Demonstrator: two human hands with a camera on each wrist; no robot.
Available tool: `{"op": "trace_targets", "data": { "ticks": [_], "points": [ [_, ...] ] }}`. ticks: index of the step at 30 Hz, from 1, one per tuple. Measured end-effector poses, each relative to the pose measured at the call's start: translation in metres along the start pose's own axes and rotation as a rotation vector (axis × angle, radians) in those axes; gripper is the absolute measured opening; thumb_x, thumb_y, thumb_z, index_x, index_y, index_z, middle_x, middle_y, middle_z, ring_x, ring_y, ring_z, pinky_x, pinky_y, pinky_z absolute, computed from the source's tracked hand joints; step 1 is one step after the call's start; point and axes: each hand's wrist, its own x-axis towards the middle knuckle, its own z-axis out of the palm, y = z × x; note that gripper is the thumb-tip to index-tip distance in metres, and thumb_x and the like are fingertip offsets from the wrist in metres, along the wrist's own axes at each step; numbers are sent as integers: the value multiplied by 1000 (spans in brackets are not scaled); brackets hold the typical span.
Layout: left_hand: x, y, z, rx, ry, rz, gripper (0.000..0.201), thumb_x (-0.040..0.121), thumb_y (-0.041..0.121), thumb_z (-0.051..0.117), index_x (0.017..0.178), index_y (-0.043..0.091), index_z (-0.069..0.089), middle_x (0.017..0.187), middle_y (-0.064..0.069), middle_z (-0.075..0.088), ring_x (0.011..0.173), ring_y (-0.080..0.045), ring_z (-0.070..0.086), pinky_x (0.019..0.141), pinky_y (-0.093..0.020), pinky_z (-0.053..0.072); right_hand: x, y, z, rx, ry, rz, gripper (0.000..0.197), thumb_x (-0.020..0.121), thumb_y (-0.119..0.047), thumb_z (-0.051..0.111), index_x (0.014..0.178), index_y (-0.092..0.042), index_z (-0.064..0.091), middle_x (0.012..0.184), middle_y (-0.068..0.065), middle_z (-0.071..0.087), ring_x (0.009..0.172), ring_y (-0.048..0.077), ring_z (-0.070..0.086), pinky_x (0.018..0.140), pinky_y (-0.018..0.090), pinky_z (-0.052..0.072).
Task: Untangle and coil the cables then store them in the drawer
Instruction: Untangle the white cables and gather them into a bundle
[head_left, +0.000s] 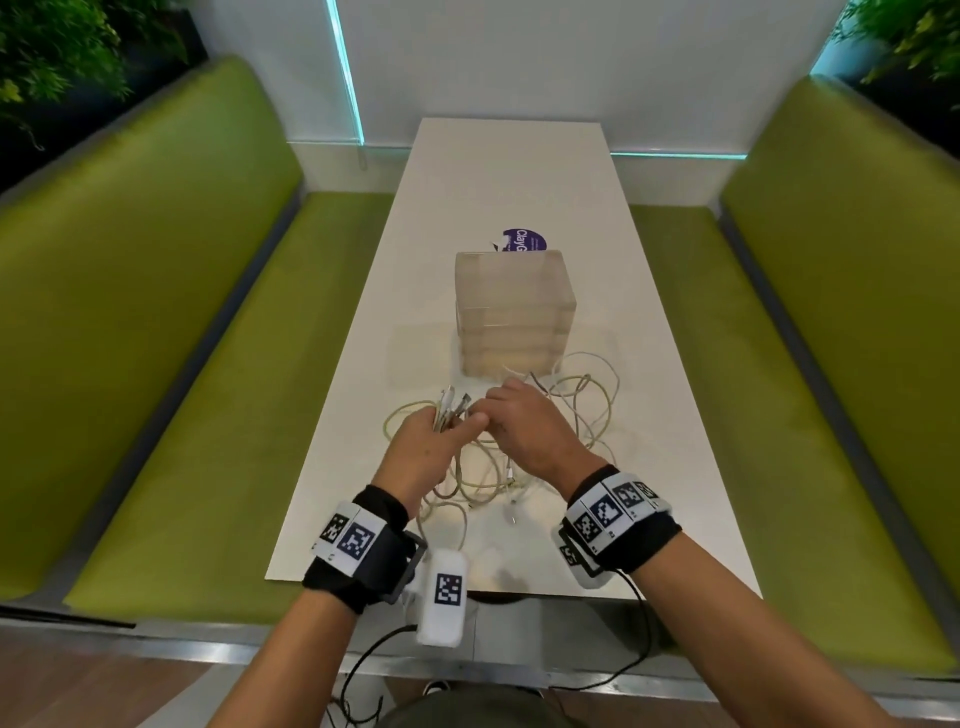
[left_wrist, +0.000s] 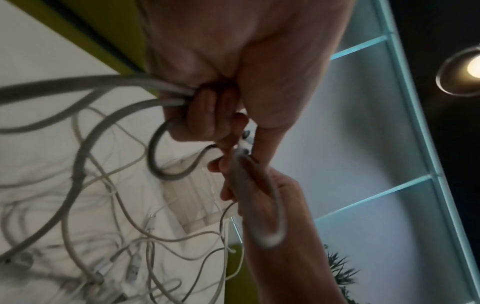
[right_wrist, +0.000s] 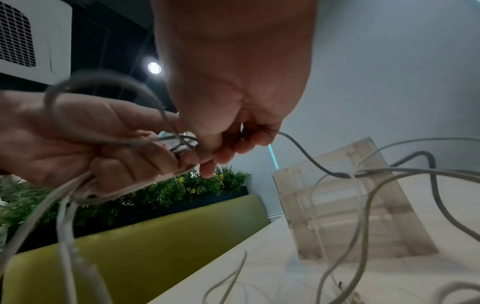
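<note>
A tangle of pale cables lies on the white table in front of a translucent stack of drawers. My left hand grips a bunch of cable ends, their plugs sticking up past the fingers; the left wrist view shows its fingers curled round several cables. My right hand is right beside it, fingertips pinching a thin cable that trails off to the pile. The drawers look closed.
Green bench seats flank the table on both sides. A purple round sticker lies behind the drawers. Loose cable loops spread toward the near table edge. Plants stand behind the left bench.
</note>
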Motion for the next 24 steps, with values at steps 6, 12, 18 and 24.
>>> {"op": "trace_targets", "data": {
  "ticks": [6,12,18,24],
  "points": [
    [-6,0,4,-112,83,70,28,97,19,52,70,12,48,56,1,32,47,-13,27,43,-25,23,0,17,4,100,-126,133,19,89,-8,50,91,-10,68,84,3,67,81,21,51,74,32,40],
    [-10,6,-19,-371,269,147,31,97,13,50,67,12,46,48,5,32,41,-9,26,41,-24,23,-6,70,-1,190,-161,445,26,88,-1,47,81,-17,66,74,1,63,71,17,56,64,29,41],
    [-17,3,-19,-373,327,229,29,98,15,48,70,13,47,48,6,35,40,-7,31,39,-20,28,1,80,0,62,-105,442,23,83,0,51,81,-12,71,77,6,70,79,30,61,73,38,48],
    [-1,-10,-9,-188,177,152,24,96,21,55,82,2,53,59,-1,33,45,-10,28,40,-23,26,6,46,3,-20,18,187,15,85,-11,62,88,-19,75,92,-4,74,88,23,54,81,34,33]
  ]
}}
